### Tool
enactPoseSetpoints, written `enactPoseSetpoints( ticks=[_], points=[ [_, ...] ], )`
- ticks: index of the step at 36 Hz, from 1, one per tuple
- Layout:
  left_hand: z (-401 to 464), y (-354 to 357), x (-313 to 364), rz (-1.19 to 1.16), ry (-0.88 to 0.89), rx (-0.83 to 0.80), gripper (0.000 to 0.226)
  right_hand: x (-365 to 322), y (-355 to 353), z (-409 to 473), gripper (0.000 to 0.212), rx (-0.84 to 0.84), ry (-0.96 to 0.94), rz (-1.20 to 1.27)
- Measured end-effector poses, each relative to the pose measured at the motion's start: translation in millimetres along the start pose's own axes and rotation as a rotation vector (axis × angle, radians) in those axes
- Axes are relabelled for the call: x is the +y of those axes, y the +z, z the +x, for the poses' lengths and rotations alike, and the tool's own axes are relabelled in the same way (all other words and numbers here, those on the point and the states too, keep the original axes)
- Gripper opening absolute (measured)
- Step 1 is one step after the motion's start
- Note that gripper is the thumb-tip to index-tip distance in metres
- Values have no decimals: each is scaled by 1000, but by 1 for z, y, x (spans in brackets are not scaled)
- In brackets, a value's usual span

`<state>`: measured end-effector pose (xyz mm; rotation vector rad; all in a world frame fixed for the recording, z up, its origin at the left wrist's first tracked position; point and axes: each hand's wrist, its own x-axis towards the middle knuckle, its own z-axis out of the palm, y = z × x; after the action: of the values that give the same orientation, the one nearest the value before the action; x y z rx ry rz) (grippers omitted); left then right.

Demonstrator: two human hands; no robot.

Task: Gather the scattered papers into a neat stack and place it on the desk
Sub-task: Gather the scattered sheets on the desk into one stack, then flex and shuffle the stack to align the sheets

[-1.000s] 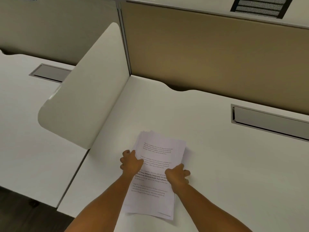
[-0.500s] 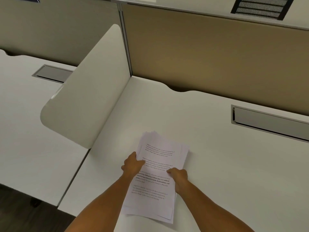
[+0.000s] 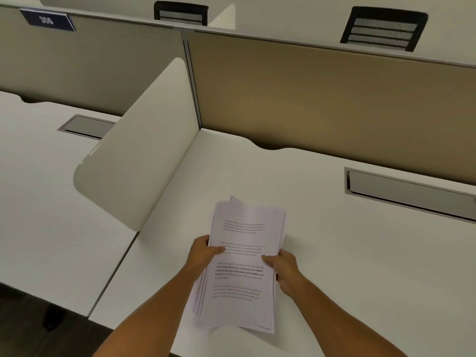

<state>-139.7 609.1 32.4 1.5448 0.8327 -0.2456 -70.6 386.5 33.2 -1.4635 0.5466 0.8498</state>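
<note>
The left hand (image 3: 203, 253) grips the left long edge of the stack of papers (image 3: 244, 264), its thumb lying on the printed top sheet and its fingers curled under out of sight. The right hand (image 3: 284, 269) grips the right long edge in the same manner, thumb on top, fingers wrapped beneath. Both forearms reach in from the near edge of the table (image 3: 360, 253), slanting toward each other, so the stack sits between the two hands. The sheets are roughly gathered but not squared: edges fan out at the far end and along the lower left side. Whether the stack rests on the table or is lifted slightly off it cannot be told. It lies toward the near left part of the table, close to the near edge.

To the left, a white rounded divider panel (image 3: 139, 163) stands along the table's left edge, near the stack but apart from it. A tan partition wall (image 3: 334, 104) runs along the far edge. A grey cable tray (image 3: 409, 193) is set into the table toward the far right corner, well apart from the papers. Beyond the divider lies a neighbouring table (image 3: 38, 202) with its own cable slot (image 3: 87, 126). A blue number plate (image 3: 47, 20) sits on the partition at far left, and two black chair backs (image 3: 383, 28) show behind the wall.
</note>
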Motion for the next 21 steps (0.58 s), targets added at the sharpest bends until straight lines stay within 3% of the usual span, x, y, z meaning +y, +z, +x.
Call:
enactPoseSetpoints(
  ticks=[7, 16, 21],
  points=[
    [-25, 23, 39, -118, 172, -85, 47, -42, -49, -32, 26, -31, -212, -41],
    [-65, 101, 74, -104, 367, -23, 27, -70, -144, -62, 27, -26, -431, -77],
    [-77, 154, 85, -119, 395, -4, 40, -65, -198, -71, 27, 24, -483, -4]
  ],
)
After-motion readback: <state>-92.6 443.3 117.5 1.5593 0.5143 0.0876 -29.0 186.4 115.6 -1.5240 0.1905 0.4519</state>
